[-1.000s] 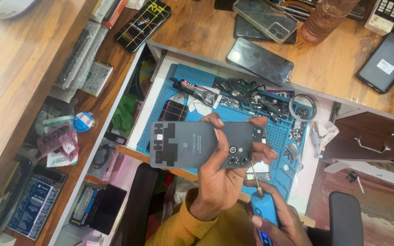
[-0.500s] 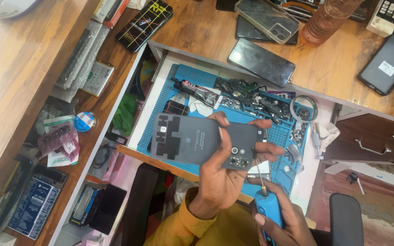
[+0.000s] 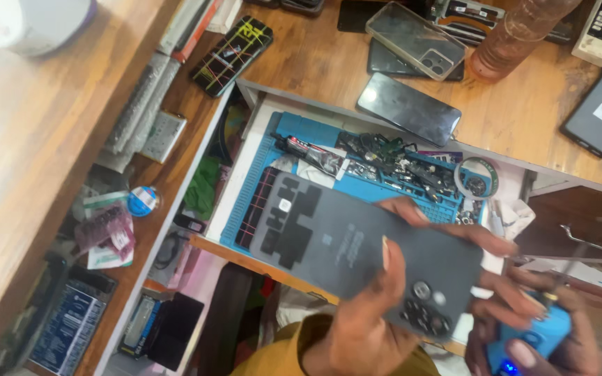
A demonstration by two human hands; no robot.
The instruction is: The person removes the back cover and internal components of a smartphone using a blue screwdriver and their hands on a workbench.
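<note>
A wooden desk (image 3: 301,63) spans the top of the scene, its open drawer (image 3: 245,167) lined with a blue mat (image 3: 294,129). Above that mat, a person's left hand (image 3: 364,327) grips a dark grey phone back panel (image 3: 357,254), thumb pressed across its face and fingers wrapped behind its far edge, the camera cutouts toward the wrist. Just right of the panel, the right hand (image 3: 545,327) is closed around a blue tool (image 3: 534,341) with a thin metal tip. On the desk beyond the drawer lie a dark phone (image 3: 407,108) and a clear case (image 3: 416,38). At the mat's far edge sits a heap of small black parts (image 3: 391,157).
</note>
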